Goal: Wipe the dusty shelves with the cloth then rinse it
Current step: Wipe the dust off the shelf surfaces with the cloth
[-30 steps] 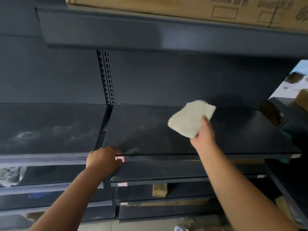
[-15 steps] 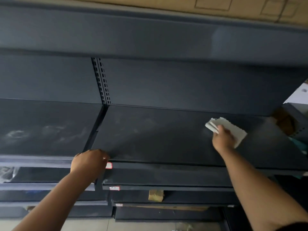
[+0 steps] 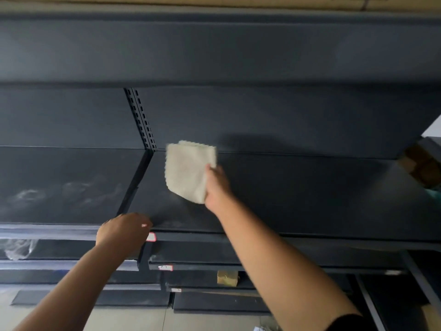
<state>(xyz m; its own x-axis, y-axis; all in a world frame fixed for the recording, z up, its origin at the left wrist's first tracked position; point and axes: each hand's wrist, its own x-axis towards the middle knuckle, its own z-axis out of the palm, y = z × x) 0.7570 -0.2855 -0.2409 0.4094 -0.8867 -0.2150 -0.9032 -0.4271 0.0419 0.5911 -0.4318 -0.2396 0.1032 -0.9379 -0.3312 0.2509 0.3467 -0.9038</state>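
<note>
Nearest the camera, two bare forearms reached up and forward from the bottom edge, the right one ending in a dark sleeve cuff. Below them stepped the lower shelves of the dark metal unit, with a small tan box sitting on one and a white label on an edge above it.

The left hand rested on the front lip of the dark shelf, close to where two shelf sections met; its fingers were curled over the edge, closed on the shelf lip. A red-edged price tag showed just beside that hand.

Further in, the right hand gripped the folded off-white cloth by its right side, fingers pinched shut on the fabric. The cloth hung at the left part of the right shelf section, near the back; whether it touched the surface could not be told. Pale dust smears lay on the shelf just below the cloth, and heavier swirls marked the left shelf section.

Behind stood a slotted upright and the dark back panel. Overhead ran an upper shelf bearing a cardboard box.
</note>
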